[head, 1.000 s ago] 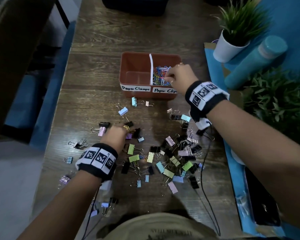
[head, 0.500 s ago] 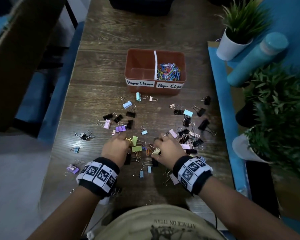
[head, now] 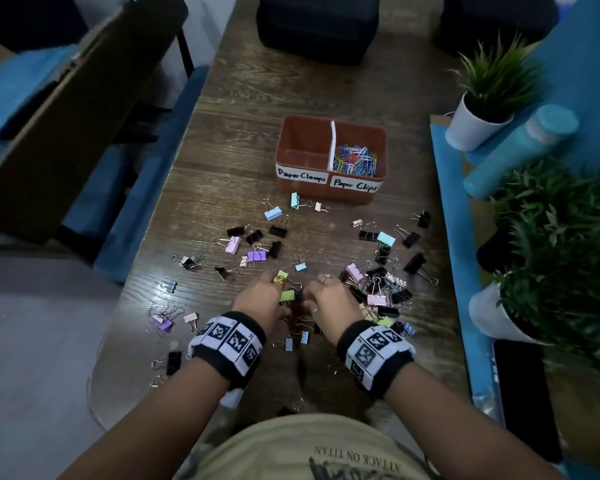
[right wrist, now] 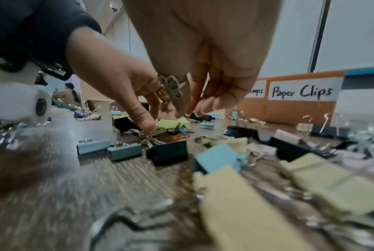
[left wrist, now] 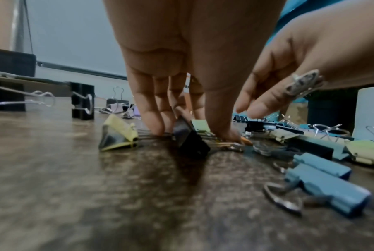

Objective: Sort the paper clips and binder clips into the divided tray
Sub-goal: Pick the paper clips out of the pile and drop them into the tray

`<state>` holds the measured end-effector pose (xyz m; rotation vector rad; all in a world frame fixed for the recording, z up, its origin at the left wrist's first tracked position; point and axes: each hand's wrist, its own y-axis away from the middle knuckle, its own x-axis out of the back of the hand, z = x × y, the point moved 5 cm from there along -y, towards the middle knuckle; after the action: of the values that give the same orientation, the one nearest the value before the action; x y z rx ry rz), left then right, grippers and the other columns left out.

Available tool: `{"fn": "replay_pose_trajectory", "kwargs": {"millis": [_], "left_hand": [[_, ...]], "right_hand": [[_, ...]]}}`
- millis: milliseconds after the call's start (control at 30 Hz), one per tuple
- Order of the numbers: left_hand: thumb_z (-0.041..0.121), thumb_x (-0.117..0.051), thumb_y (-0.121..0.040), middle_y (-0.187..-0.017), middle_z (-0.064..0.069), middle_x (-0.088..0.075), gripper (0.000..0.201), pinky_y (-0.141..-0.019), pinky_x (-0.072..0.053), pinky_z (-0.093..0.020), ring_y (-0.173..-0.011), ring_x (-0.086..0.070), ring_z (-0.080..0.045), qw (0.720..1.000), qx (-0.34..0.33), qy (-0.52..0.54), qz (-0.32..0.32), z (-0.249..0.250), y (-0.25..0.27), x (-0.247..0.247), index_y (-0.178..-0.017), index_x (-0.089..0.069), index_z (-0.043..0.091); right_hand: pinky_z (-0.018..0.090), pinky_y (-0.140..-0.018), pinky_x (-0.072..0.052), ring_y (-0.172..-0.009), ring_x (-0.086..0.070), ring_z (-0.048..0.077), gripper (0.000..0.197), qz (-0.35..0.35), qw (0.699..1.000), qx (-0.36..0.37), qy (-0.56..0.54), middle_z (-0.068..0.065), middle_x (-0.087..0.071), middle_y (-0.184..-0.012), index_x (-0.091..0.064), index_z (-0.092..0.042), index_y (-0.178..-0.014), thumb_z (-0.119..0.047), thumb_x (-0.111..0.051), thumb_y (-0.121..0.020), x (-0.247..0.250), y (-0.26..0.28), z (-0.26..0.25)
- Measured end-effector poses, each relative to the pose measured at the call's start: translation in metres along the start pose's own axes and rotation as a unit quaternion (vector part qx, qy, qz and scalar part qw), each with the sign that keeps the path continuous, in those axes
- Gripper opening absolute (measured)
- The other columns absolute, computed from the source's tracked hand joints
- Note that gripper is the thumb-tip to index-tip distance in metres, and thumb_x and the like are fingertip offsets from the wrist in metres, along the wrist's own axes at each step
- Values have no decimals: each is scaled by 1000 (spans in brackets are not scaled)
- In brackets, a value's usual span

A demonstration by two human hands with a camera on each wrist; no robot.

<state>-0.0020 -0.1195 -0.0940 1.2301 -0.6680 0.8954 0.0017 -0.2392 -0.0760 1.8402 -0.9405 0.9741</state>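
Observation:
A brown divided tray (head: 331, 188) stands on the wooden table; its right half, labelled Paper Clips, holds coloured paper clips (head: 355, 161). Binder clips (head: 378, 292) in several colours lie scattered in front of it. My left hand (left wrist: 192, 134) points straight down into the pile, fingertips (left wrist: 157, 125) and thumb pressing on wire handles either side of a black binder clip (left wrist: 188, 135). An orange paper clip (right wrist: 177, 136) lies by the thumb. My right hand (right wrist: 188, 112) hovers just beside it, fingers loosely bent and holding nothing. In the head view both hands (head: 267, 299) (head: 326, 299) nearly touch.
Potted plants (head: 482, 109) and a teal bottle (head: 520, 150) line the right side on a blue mat. A black box (head: 316, 26) sits at the far end. A dark phone (head: 523, 393) lies near right. The table's left edge drops off beside a chair.
My right hand has come back from over the tray's paper-clip half to the pile beside my left hand. The left hand shifted slightly nearer and to the right.

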Motion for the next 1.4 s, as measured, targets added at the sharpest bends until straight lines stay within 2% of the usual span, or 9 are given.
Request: {"fn": "replay_pose_trajectory", "kwargs": {"millis": [300, 467, 633, 767, 900, 1033, 1133, 1300, 1400], "left_hand": [[10, -54, -90, -148, -9, -28, 33, -101, -43, -36, -123, -47, -24, 999, -15, -48, -2, 4, 0, -7, -123, -55, 7], [42, -51, -91, -134, -10, -40, 44, -96, -46, -37, -114, -52, -25, 1000, 5, -17, 8, 9, 3, -16, -117, -58, 6], [29, -61, -86, -130, -8, -46, 35, -96, -46, -32, -111, -55, -23, 999, -6, 30, 35, 11, 4, -15, -116, -59, 10], [20, -59, -86, -120, -7, -52, 22, -91, -46, -30, -102, -58, -21, 991, 11, 77, 112, -7, 16, 6, -105, -63, 11], [16, -57, -89, -135, -14, -46, 26, -100, -40, -31, -115, -54, -27, 986, 40, 86, 138, -33, 23, 19, -111, -63, 3], [5, -50, -90, -142, -17, -38, 26, -106, -35, -33, -125, -44, -31, 987, 57, 65, 133, -41, 26, 19, -112, -61, -6], [20, -60, -87, -144, -9, -35, 22, -113, -32, -38, -131, -36, -25, 991, 25, 28, 130, -30, 29, 17, -101, -67, 5], [4, -62, -83, -131, -5, -49, 30, -96, -48, -42, -115, -54, -26, 995, -49, 80, -22, 0, 11, -3, -113, -60, 8], [6, -68, -80, -125, 2, -53, 31, -98, -46, -36, -111, -55, -19, 998, -36, 29, -47, -1, 5, -6, -110, -62, 14]], "right_hand": [[36, -88, -45, -109, -54, 30, 24, -32, 999, -14, 19, 12, -55, -117, -53, -11, -113, -18, -55, -90, -20, -6, 4], [38, -84, -47, -103, -57, 32, 25, -34, 998, -33, 52, 16, -59, -114, -51, -6, -115, -11, -52, -91, -22, 6, 8], [38, -80, -53, -99, -60, 28, 21, -53, 996, -64, 14, 14, -60, -110, -55, -5, -111, -13, -53, -92, -24, 16, 17], [22, -67, -49, -82, -57, 14, 4, -20, 988, -103, -110, 3, -61, -97, -58, -9, -92, -12, -57, -90, -22, 21, 31], [11, -49, -31, -62, -46, 3, 22, 73, 966, -118, -217, -1, -56, -76, -48, -17, -71, -11, -61, -87, -14, 28, 47], [12, -49, -32, -54, -42, 0, 33, 142, 940, -139, -278, -5, -48, -60, -44, -18, -62, -8, -67, -82, -10, 40, 63], [18, -54, -38, -55, -46, 3, 34, 163, 927, -156, -299, -7, -52, -60, -46, -22, -60, -9, -71, -79, -7, 49, 72], [28, -74, -50, -69, -57, 11, 20, 164, 919, -179, -312, -4, -60, -71, -64, -15, -102, -7, -66, -83, 11, 61, 81], [22, -79, -47, -78, -58, 11, 20, 180, 924, -194, -276, 3, -68, -88, -68, -7, -105, -10, -63, -86, 31, 69, 88]]}}
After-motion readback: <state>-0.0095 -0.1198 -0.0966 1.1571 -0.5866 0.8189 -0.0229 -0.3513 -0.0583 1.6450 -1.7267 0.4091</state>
